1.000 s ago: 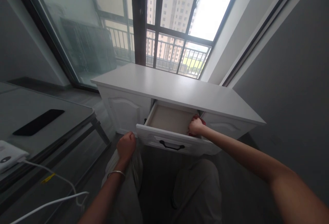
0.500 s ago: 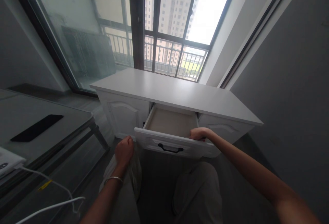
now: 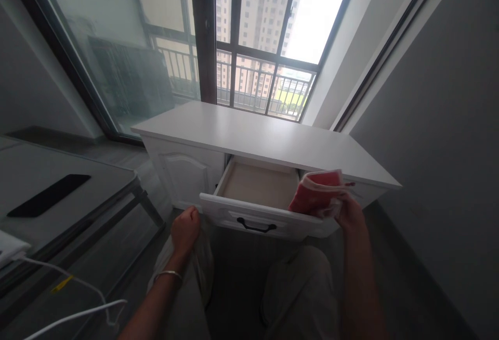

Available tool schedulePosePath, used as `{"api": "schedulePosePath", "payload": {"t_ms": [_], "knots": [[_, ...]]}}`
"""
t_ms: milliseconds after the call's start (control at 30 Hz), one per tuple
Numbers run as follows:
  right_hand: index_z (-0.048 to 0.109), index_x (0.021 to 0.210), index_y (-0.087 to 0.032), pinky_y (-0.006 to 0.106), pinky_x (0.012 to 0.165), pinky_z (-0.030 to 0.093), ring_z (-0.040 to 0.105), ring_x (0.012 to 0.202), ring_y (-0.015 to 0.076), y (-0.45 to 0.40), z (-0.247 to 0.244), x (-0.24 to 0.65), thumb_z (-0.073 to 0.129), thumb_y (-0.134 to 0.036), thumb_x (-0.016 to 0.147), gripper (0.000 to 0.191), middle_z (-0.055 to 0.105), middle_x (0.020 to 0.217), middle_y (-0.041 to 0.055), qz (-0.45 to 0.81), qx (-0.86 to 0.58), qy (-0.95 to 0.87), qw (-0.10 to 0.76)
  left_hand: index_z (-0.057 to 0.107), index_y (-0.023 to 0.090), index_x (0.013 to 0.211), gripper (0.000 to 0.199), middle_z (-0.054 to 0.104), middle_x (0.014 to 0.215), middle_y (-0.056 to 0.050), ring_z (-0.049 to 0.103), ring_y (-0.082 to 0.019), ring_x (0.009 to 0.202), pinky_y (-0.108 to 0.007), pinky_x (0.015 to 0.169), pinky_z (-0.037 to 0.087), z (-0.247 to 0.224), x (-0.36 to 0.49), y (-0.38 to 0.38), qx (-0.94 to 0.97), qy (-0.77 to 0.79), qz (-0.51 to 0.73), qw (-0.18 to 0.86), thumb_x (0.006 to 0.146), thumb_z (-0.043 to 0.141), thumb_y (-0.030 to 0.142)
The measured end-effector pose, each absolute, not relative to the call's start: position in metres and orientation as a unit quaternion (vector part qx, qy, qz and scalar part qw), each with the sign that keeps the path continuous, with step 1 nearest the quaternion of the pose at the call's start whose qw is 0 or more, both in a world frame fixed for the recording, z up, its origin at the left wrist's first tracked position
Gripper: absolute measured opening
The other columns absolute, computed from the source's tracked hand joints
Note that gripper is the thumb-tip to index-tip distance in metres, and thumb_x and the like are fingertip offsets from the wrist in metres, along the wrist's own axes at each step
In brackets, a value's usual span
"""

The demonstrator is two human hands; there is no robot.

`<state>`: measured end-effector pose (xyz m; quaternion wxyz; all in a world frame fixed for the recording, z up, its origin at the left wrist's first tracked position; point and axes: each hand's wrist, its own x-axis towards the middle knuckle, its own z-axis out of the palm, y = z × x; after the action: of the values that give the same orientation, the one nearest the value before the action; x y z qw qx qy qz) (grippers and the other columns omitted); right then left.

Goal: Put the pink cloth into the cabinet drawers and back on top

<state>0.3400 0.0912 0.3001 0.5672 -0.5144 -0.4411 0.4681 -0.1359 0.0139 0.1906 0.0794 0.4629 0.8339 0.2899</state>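
Note:
My right hand [image 3: 351, 210] grips a folded red cloth with white edges [image 3: 317, 192], held up at the right end of the open drawer. The cloth partly covers that end of the drawer front [image 3: 226, 212]. Inside, the drawer's pale bottom [image 3: 259, 181] shows bare. A black handle [image 3: 256, 225] is fixed to the middle of the front, with no hand on it. My left hand [image 3: 185, 230] rests as a fist on my left knee, just left of the drawer, and nothing shows in it.
The drawer belongs to a low white cabinet [image 3: 249, 127] in front of a glass door and window. On the left stands a table [image 3: 89, 158] bearing a black flat object [image 3: 49, 194] and a white device [image 3: 11, 244]. White cables [image 3: 78, 316] hang nearby.
My right hand has moved from the drawer's front edge up and to the right, and the red cloth now shows in it. My left fist stays on the knee. The drawer remains pulled out.

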Motion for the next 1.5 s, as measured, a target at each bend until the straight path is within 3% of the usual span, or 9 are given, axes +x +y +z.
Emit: {"api": "schedulePosePath", "payload": {"t_ms": [167,333,500,700,1067,1300,1433,1500], "knots": [[0.071,0.096,-0.026,0.031,0.071,0.065,0.075,0.080,0.0183,0.031,0.246,0.352,0.066,-0.025,0.067,0.030,0.078,0.088,-0.0010,0.408,-0.421,-0.211,0.782,0.051,0.021,0.065,0.034,0.058,0.068,-0.005,0.045,-0.017,0.063,-0.030,0.062,0.020,0.188,-0.136,0.013,0.471,0.823,0.307,0.083,0.096,0.038,0.026],[0.075,0.111,-0.034,0.035,0.090,0.067,0.076,0.107,0.0177,-0.019,0.212,0.331,0.072,-0.028,0.083,0.029,0.080,0.112,-0.0040,0.356,-0.338,-0.177,0.853,0.052,0.021,0.065,0.034,0.059,0.069,-0.006,0.046,-0.017,0.064,-0.030,0.062,0.021,0.189,-0.137,0.013,0.462,0.827,0.310,0.080,0.096,0.038,0.027],[0.075,0.109,-0.037,0.034,0.094,0.066,0.076,0.107,0.0146,-0.014,0.186,0.318,0.077,-0.034,0.086,0.023,0.080,0.111,-0.0058,0.349,-0.332,-0.165,0.860,0.050,0.021,0.065,0.032,0.057,0.068,-0.005,0.045,-0.017,0.064,-0.030,0.063,0.022,0.189,-0.136,0.010,0.467,0.823,0.314,0.075,0.095,0.038,0.025],[0.075,0.102,-0.032,0.044,0.084,0.068,0.079,0.095,0.0219,0.008,0.146,0.316,0.080,-0.047,0.080,0.027,0.081,0.096,0.0004,0.389,-0.361,-0.172,0.830,0.045,0.022,0.065,0.031,0.055,0.069,-0.004,0.043,-0.016,0.066,-0.031,0.064,0.023,0.188,-0.135,0.007,0.456,0.824,0.328,0.073,0.095,0.038,0.027],[0.076,0.099,-0.024,0.051,0.089,0.066,0.078,0.101,0.0287,0.023,0.131,0.320,0.075,-0.057,0.081,0.038,0.081,0.102,0.0099,0.399,-0.374,-0.189,0.816,0.049,0.022,0.064,0.030,0.051,0.064,-0.002,0.045,-0.016,0.064,-0.030,0.064,0.025,0.188,-0.137,0.004,0.467,0.806,0.354,0.082,0.092,0.039,0.025],[0.077,0.112,-0.021,0.047,0.100,0.061,0.077,0.106,0.0250,0.021,0.125,0.322,0.076,-0.047,0.085,0.037,0.081,0.108,0.0082,0.444,-0.307,-0.125,0.833,0.046,0.023,0.060,0.024,0.049,0.058,0.001,0.049,-0.016,0.059,-0.028,0.063,0.035,0.185,-0.130,-0.013,0.483,0.735,0.459,0.125,0.084,0.041,0.024],[0.077,0.112,-0.019,0.045,0.097,0.062,0.078,0.101,0.0236,0.023,0.121,0.320,0.076,-0.041,0.087,0.033,0.081,0.106,0.0081,0.495,-0.277,-0.092,0.818,0.061,0.024,0.072,0.022,0.064,0.075,-0.002,0.062,-0.020,0.077,-0.030,0.073,0.048,0.194,-0.089,-0.044,0.589,0.620,0.500,0.134,0.088,0.045,0.025],[0.078,0.107,-0.019,0.043,0.091,0.064,0.079,0.095,0.0228,0.023,0.120,0.320,0.078,-0.041,0.086,0.030,0.082,0.102,0.0079,0.513,-0.277,-0.089,0.808,0.069,0.024,0.093,0.020,0.071,0.096,-0.004,0.067,-0.022,0.097,-0.033,0.086,0.053,0.202,-0.062,-0.052,0.650,0.561,0.494,0.136,0.095,0.050,0.028]]}}
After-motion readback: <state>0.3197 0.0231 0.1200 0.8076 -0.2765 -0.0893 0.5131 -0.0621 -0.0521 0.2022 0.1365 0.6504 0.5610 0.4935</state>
